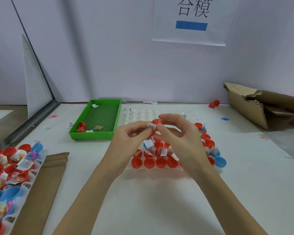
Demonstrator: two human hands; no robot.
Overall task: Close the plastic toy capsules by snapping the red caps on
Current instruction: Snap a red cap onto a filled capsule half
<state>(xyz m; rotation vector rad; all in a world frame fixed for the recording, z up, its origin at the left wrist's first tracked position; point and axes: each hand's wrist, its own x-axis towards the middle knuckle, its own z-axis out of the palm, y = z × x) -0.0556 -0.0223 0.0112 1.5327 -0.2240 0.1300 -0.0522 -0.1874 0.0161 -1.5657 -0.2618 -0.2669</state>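
Note:
Both my hands are raised above the clear plastic tray (159, 169) in the middle of the table. My left hand (132, 138) pinches the lower red capsule half (152, 133), with a white paper slip (151, 126) sticking out of it. My right hand (178, 133) holds a red cap (157, 121) on top of that half between thumb and fingers. Below, the tray holds several open red capsule halves (148, 162) with small toys and slips inside, and a blue half (220, 161) at its right end.
A green tray (98, 134) with two red halves (81, 127) stands at the back left. A second tray of red and blue halves (10, 167) lies at the left on brown cardboard (46, 184). A torn cardboard box (261, 106) sits at the right, a loose red cap (214, 103) beside it.

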